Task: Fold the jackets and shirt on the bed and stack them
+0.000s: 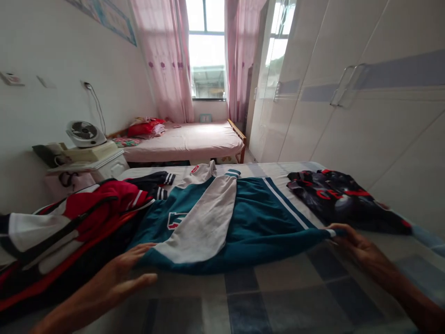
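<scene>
A teal and light grey sweatshirt (264,204) lies across the bed, its grey sleeve folded over the front. White stripes run along its hem. My right hand (358,246) pinches the near corner of that hem at the right and holds it slightly off the sheet. At the left, my left hand (125,269) rests against the garment's near edge, thumb apart from the fingers. Its fingertips are partly lost against the teal fabric.
Red, white and black jackets (104,208) lie in a heap on the left. A folded black garment with red print (333,197) lies to the right. The checked bedsheet (278,297) is under everything. Beyond stand a second bed (194,141), a fan (85,132) and a white wardrobe (320,125).
</scene>
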Demonstrator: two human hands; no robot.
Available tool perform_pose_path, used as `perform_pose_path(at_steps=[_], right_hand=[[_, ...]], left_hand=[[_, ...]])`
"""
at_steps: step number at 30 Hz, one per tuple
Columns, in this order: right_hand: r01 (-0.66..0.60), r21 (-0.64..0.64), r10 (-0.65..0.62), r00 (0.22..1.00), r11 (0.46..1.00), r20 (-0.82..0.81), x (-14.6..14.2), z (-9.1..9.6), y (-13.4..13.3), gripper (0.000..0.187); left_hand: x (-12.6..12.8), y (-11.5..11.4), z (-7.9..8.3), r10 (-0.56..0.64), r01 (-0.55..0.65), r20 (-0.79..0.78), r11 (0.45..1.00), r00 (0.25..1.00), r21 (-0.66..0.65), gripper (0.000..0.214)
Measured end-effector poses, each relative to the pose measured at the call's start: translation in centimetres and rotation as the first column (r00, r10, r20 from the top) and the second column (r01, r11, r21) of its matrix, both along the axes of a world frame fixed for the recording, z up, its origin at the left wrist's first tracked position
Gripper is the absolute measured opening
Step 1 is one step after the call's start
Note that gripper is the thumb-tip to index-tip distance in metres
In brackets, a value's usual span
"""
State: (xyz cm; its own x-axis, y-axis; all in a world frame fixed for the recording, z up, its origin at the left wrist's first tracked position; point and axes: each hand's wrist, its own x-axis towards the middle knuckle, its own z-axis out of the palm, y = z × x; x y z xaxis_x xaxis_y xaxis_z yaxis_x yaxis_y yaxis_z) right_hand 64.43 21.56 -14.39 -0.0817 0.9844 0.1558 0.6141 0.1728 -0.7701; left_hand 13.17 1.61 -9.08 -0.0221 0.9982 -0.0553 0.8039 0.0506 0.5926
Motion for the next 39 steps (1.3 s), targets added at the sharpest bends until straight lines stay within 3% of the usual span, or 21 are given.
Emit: perform_pose_path(at_steps=[3,6,9,12,14,18,20,25,30,34,36,39], right_hand=[[-0.103,-0.163,0.079,0.986,0.981,-0.147,0.1,0.7,0.3,0.029],[-0.013,-0.142,-0.02,0.973,0.99,-0.23,0.1,1.3,0.8,0.026],[0.018,-0.152,-0.05,0.976,0.988,-0.21,-0.5,1.3,1.5,0.028],[-0.086,-0.193,0.056,0.986,0.978,-0.157,-1.8,1.4,2.2,0.027],[-0.087,-0.135,0.071,0.99,0.987,-0.119,-2.5,2.0,2.7,0.027],[0.128,0.114,-0.125,0.992,0.985,-0.026,-3.6,3.4,4.2,0.033],[0.155,0.172,-0.167,0.984,0.973,0.058,-4.2,3.2,5.3,0.033],[0.02,0.131,-0.072,0.908,0.991,0.413,-5.7,0.9,7.0,0.029],[0.104,0.339,-0.247,0.876,0.935,0.415,-5.7,0.8,6.9,0.042],[0.052,0.161,-0.137,0.805,0.986,0.578,-5.8,0.4,7.3,0.038],[-0.005,0.166,-0.089,0.827,0.986,0.555,-5.8,0.3,7.8,0.036],[-0.017,0.337,-0.136,0.895,0.941,0.425,-6.0,0.5,8.3,0.039]], left_hand=[[0.1,0.6,1.0,-0.005,0.013,-0.099,0.997,0.995,0.076,0.029],[-0.7,0.9,0.8,0.126,-0.122,-0.011,0.978,0.992,0.17,0.036],[-1.4,1.1,-0.3,0.267,-0.282,0.175,0.957,0.948,0.065,0.045],[-1.3,1.6,-0.7,0.249,-0.256,0.302,0.967,0.92,-0.019,0.046],[-1.1,1.9,-0.1,0.268,-0.278,0.35,0.96,0.898,-0.022,0.048],[-1.2,3.2,1.5,0.447,-0.491,0.382,0.871,0.809,0.022,0.062],[-1.5,4.5,1.0,0.438,-0.476,0.351,0.879,0.828,0.026,0.066],[-2.0,7.4,-2.1,0.342,-0.349,0.088,0.935,0.935,0.071,0.06],[-2.1,6.1,-2.3,0.344,-0.349,0.062,0.91,0.937,0.225,0.06],[-2.1,4.9,-3.3,0.352,-0.348,-0.048,0.935,0.935,0.073,0.062],[-2.0,4.6,-3.7,0.332,-0.331,-0.066,0.943,0.941,0.033,0.062],[-1.9,3.8,-3.6,0.334,-0.33,-0.015,0.935,0.942,0.133,0.06]])
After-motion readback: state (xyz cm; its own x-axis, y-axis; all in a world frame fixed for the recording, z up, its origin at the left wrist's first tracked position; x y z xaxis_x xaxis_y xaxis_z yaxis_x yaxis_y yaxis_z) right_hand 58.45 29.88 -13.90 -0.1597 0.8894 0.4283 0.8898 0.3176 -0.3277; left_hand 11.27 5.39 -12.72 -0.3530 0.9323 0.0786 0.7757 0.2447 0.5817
